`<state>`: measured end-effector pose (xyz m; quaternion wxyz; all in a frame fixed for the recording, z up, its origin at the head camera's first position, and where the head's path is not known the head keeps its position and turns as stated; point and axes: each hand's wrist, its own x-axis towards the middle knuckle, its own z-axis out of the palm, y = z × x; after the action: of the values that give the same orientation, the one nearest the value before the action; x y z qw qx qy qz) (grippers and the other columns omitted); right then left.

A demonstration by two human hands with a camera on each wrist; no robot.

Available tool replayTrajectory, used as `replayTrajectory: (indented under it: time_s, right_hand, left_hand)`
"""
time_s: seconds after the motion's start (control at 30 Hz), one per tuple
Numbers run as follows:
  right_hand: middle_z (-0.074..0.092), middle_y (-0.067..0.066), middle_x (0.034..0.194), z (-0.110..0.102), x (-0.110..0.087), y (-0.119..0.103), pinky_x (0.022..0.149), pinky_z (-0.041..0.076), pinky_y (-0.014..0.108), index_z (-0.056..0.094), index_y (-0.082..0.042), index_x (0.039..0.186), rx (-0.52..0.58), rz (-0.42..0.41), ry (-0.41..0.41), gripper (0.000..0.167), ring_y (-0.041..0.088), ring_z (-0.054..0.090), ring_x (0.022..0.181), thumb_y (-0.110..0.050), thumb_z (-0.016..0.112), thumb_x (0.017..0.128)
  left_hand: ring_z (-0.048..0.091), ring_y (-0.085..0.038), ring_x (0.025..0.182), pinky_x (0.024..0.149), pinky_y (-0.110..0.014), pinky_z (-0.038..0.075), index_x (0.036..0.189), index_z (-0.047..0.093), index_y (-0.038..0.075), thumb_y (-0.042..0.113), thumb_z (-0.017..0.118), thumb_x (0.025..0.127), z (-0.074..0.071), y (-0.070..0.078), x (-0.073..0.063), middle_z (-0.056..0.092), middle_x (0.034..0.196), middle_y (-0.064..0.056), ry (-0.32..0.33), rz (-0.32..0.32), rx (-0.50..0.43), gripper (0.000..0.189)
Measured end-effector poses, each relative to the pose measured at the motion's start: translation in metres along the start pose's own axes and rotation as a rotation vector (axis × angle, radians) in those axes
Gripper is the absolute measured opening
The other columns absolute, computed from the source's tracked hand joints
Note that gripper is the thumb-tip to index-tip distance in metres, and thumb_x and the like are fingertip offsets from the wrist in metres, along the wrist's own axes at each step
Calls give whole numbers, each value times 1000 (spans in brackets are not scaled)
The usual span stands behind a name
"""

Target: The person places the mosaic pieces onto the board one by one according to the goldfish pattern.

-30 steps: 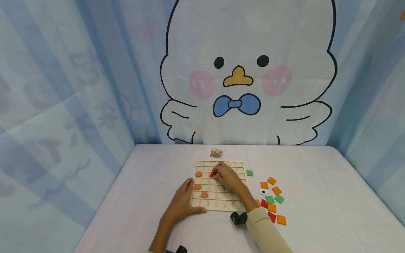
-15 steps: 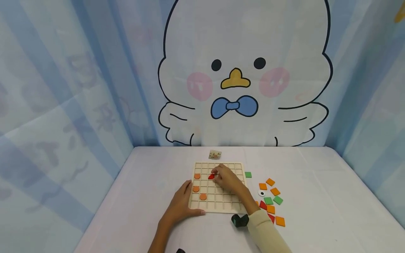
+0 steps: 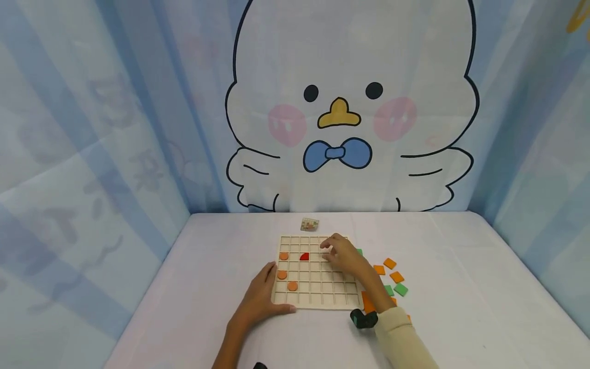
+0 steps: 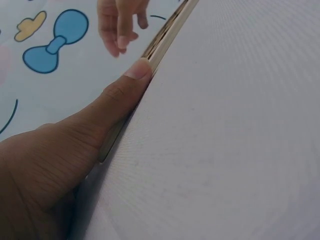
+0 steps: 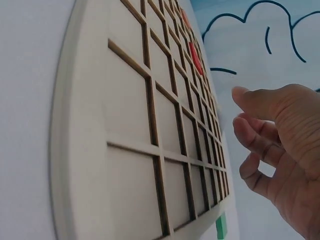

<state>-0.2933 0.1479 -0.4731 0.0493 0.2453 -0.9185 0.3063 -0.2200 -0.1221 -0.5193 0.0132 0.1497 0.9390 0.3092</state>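
Pale wooden grid board (image 3: 305, 277), square with shallow cells, lies flat on the white-covered worktop (image 3: 221, 246), its near-left corner framed by the person's left hand (image 3: 259, 297), thumb along the near edge, fingers stretched along the left side. From where I'm standing it looks light and stiff, likely to skid if nudged, so bracing that corner makes sense. Over its right part hovers the right hand (image 3: 344, 256), fingers loosely bent, nothing between them. One flat, red, quarter-circle piece (image 3: 304, 257) sits on the grid; thin and probably smooth, it would be best pinched by its edges.
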Motion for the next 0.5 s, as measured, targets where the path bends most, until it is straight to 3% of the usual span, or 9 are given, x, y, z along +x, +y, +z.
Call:
replayTrajectory:
  time_s: [0.5]
  right_hand:
    - [62, 14, 106, -33, -33, 34, 67, 51, 27, 67, 1, 109, -34, 26, 57, 20, 15, 56, 80, -7, 68, 90]
  left_hand:
    - [29, -31, 146, 117, -48, 31, 155, 22, 4, 79, 74, 58, 1, -5, 0, 23, 160, -14, 5, 1, -8, 133]
